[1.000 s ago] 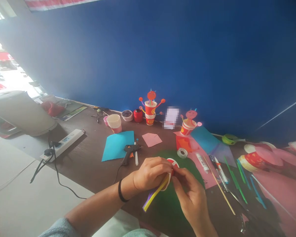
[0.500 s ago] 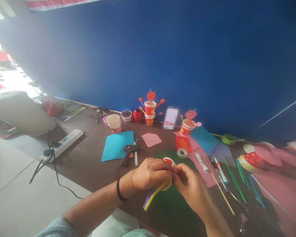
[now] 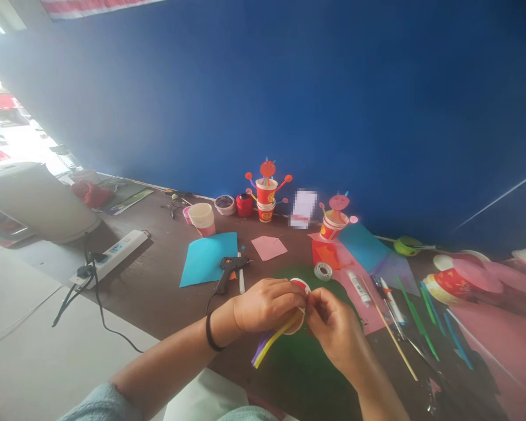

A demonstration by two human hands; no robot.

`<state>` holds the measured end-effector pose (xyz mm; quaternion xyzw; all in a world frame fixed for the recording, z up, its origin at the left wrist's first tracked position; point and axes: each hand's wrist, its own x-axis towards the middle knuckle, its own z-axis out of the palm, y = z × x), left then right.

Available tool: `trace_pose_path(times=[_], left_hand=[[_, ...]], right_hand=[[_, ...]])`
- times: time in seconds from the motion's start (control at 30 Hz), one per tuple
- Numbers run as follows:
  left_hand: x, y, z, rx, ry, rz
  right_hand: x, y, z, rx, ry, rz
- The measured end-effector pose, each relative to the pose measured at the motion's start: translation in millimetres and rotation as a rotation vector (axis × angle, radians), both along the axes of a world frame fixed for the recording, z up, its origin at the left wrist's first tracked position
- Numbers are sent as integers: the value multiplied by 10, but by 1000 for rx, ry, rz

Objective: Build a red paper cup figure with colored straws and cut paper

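My left hand (image 3: 267,305) is wrapped round a small red and white paper cup (image 3: 301,285) that lies tilted. Yellow and purple strips (image 3: 267,346), perhaps straws or pipe cleaners, stick out below it toward me. Thumb and fingers of my right hand (image 3: 335,321) are pinched together against the cup's right side; whatever lies between those fingertips is hidden. Both hands are over a dark green sheet (image 3: 309,365). Left of them lies a black glue gun (image 3: 228,272) beside a white marker (image 3: 241,280). A roll of tape (image 3: 323,271) rests just beyond the hands.
Two cup figures stand at the back, one red (image 3: 267,190) and one pinkish (image 3: 334,222). Stacked paper cups (image 3: 202,218) stand behind a blue sheet (image 3: 210,257). A power strip (image 3: 114,257) with cables is at left. Green pipe cleaners (image 3: 417,318) and a wooden stick (image 3: 392,333) lie at right.
Both hands and the cup have shifted very slightly left. The strips' lower ends have swung a little left; the grip looks the same.
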<state>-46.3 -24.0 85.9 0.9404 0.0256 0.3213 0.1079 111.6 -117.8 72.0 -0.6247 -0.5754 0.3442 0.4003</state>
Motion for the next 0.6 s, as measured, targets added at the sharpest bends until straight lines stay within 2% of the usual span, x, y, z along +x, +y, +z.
trace_pose_path(times=[0.3, 0.6], left_hand=[[38, 30, -39, -5, -30, -22], [94, -40, -146, -152, -156, 74]], right_hand=[[37, -10, -41, 33, 72, 13], [-46, -12, -98, 191, 27, -110]])
